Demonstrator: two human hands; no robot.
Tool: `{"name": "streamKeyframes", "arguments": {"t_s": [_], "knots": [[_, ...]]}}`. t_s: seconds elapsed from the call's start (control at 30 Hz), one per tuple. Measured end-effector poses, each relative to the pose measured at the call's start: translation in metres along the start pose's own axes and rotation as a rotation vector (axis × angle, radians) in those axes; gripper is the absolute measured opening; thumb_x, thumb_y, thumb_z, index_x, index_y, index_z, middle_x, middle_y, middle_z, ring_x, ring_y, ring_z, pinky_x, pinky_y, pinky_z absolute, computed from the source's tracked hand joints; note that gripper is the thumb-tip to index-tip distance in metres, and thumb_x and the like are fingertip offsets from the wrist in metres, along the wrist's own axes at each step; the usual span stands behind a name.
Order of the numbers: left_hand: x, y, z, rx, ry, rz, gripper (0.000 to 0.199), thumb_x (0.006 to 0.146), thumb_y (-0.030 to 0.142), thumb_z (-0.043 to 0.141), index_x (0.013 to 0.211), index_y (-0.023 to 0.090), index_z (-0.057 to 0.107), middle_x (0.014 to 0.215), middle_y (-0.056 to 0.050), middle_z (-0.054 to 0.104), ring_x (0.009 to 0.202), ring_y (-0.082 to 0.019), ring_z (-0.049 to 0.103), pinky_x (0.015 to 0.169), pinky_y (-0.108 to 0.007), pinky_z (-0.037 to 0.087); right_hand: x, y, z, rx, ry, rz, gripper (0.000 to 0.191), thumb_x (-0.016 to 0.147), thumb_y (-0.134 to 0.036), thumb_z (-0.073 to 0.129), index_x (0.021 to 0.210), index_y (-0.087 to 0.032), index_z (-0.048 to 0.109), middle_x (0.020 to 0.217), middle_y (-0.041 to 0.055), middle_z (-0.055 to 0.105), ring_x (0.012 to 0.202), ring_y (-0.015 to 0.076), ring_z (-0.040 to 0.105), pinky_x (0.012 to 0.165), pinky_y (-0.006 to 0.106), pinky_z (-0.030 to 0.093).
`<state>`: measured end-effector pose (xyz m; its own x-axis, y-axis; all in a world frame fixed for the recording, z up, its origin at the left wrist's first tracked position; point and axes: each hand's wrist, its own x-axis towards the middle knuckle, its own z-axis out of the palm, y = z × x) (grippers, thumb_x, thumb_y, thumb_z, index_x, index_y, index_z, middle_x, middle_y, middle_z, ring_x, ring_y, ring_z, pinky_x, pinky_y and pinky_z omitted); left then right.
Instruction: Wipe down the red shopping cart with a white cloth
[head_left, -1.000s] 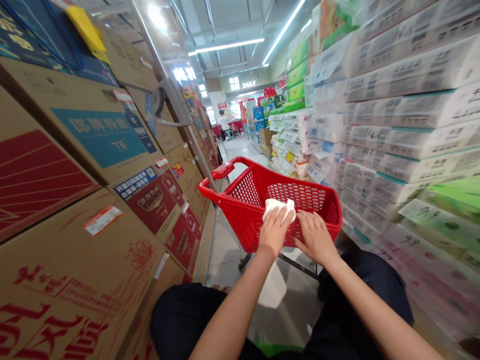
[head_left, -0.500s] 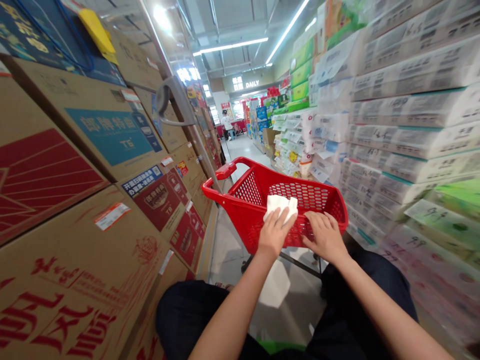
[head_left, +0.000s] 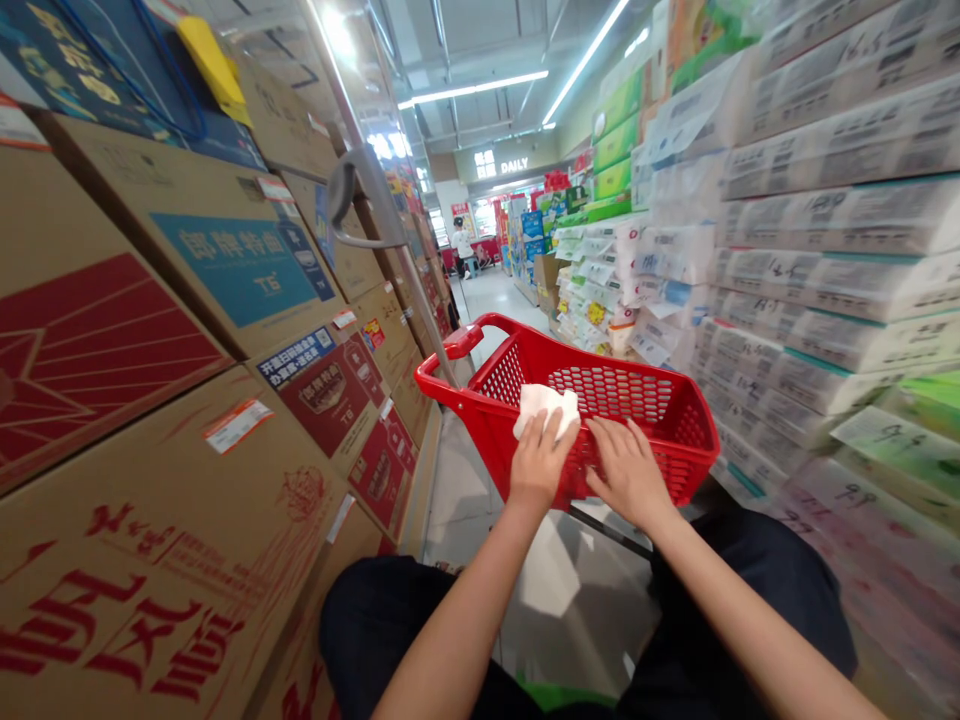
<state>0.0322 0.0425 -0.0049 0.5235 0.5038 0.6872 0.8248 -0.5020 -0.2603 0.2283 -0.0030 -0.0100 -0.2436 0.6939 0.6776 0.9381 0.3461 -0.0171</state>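
Note:
A red plastic shopping cart with perforated basket walls stands before my knees. My left hand presses a folded white cloth over the cart's near rim, its fingers lying across the cloth. Just to the right, my right hand rests at the same rim with fingers stretched and a little apart and the thumb lower by the outer wall. It holds no loose thing. Part of the rim is hidden beneath both hands and the cloth.
Stacked cardboard boxes line the left side. A metal pole with a grey handle rises beside the cart. Packs of wrapped paper goods are piled at the right. A person is far down the aisle.
Both hands have shifted left along the cart's near rim, the cloth moving with my left hand. The cart and surroundings appear slightly further right in view.

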Motion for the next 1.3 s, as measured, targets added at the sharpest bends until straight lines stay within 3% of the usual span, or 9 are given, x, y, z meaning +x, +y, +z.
{"name": "streamKeyframes", "arguments": {"t_s": [0.07, 0.17, 0.37, 0.5, 0.67, 0.87, 1.0, 1.17, 1.3], "knots": [[0.003, -0.002, -0.003, 0.003, -0.037, 0.070, 0.052, 0.100, 0.021, 0.053, 0.151, 0.032, 0.048, 0.156, -0.002, 0.048, 0.144, -0.027, 0.045, 0.122, -0.044, 0.037, 0.004, -0.006, 0.001, 0.031, -0.022, -0.040, 0.070, 0.089, -0.030, 0.052, 0.154, -0.010, 0.033, 0.152, 0.0171, 0.047, 0.141, 0.0320, 0.040, 0.122, 0.051, 0.022], [0.004, -0.035, -0.018, 0.050, -0.105, 0.104, 0.052, 0.102, 0.021, 0.050, 0.152, 0.034, 0.045, 0.157, -0.001, 0.047, 0.146, -0.023, 0.042, 0.123, -0.042, 0.035, 0.002, 0.001, 0.001, 0.059, -0.056, -0.074, 0.072, 0.090, -0.026, 0.050, 0.158, -0.016, 0.028, 0.151, 0.0121, 0.049, 0.140, 0.0286, 0.042, 0.122, 0.048, 0.024], [0.001, -0.108, -0.048, 0.146, -0.112, -0.126, 0.049, 0.102, 0.016, 0.048, 0.149, 0.031, 0.051, 0.157, -0.005, 0.047, 0.147, -0.025, 0.042, 0.123, -0.045, 0.035, -0.002, 0.007, 0.001, 0.071, -0.062, -0.045, 0.073, 0.090, -0.027, 0.051, 0.159, -0.019, 0.029, 0.147, 0.0111, 0.053, 0.136, 0.0285, 0.045, 0.121, 0.049, 0.025], [0.000, -0.089, -0.038, 0.155, -0.105, -0.153, 0.044, 0.101, 0.015, 0.050, 0.143, 0.028, 0.058, 0.153, -0.008, 0.052, 0.145, -0.028, 0.044, 0.120, -0.044, 0.040, -0.001, -0.004, 0.002, 0.079, -0.046, -0.008, 0.074, 0.089, -0.030, 0.053, 0.158, -0.019, 0.030, 0.146, 0.0121, 0.053, 0.135, 0.0297, 0.045, 0.120, 0.049, 0.024], [0.000, -0.052, -0.033, 0.065, -0.135, 0.042, 0.050, 0.101, 0.018, 0.050, 0.149, 0.029, 0.049, 0.151, -0.004, 0.054, 0.142, -0.026, 0.047, 0.121, -0.042, 0.036, -0.007, 0.001, -0.004, 0.078, -0.045, -0.027, 0.072, 0.090, -0.031, 0.053, 0.158, -0.019, 0.031, 0.146, 0.0117, 0.054, 0.135, 0.0298, 0.045, 0.119, 0.049, 0.026], [0.009, -0.075, -0.060, 0.015, -0.098, -0.004, 0.051, 0.099, 0.043, 0.056, 0.146, 0.025, 0.053, 0.156, -0.010, 0.048, 0.148, -0.033, 0.037, 0.125, -0.056, 0.023, -0.016, 0.009, -0.011, 0.063, -0.053, -0.037, 0.072, 0.090, -0.030, 0.052, 0.158, -0.019, 0.031, 0.146, 0.0111, 0.053, 0.134, 0.0293, 0.045, 0.118, 0.048, 0.026], [0.011, -0.063, -0.047, 0.088, -0.071, -0.100, 0.040, 0.101, 0.023, 0.050, 0.141, 0.021, 0.058, 0.151, -0.011, 0.053, 0.145, -0.030, 0.043, 0.124, -0.052, 0.029, -0.014, 0.002, -0.009, 0.070, -0.033, -0.014, 0.071, 0.089, -0.032, 0.052, 0.156, -0.018, 0.033, 0.144, 0.0125, 0.054, 0.133, 0.0305, 0.046, 0.117, 0.050, 0.027], [0.002, -0.012, -0.019, 0.050, -0.051, 0.076, 0.047, 0.101, 0.025, 0.050, 0.148, 0.023, 0.051, 0.156, -0.005, 0.049, 0.142, -0.029, 0.046, 0.122, -0.045, 0.035, -0.013, 0.000, -0.007, 0.078, -0.016, -0.015, 0.072, 0.088, -0.034, 0.054, 0.156, -0.018, 0.034, 0.145, 0.0132, 0.053, 0.134, 0.0309, 0.044, 0.118, 0.051, 0.026], [0.002, -0.023, -0.027, 0.025, -0.066, 0.167, 0.052, 0.102, 0.022, 0.047, 0.154, 0.027, 0.043, 0.161, -0.001, 0.042, 0.146, -0.026, 0.041, 0.123, -0.043, 0.033, -0.016, 0.007, -0.008, 0.081, -0.036, -0.039, 0.076, 0.088, -0.033, 0.054, 0.158, -0.019, 0.030, 0.148, 0.0118, 0.052, 0.135, 0.0303, 0.043, 0.118, 0.050, 0.026]]}}
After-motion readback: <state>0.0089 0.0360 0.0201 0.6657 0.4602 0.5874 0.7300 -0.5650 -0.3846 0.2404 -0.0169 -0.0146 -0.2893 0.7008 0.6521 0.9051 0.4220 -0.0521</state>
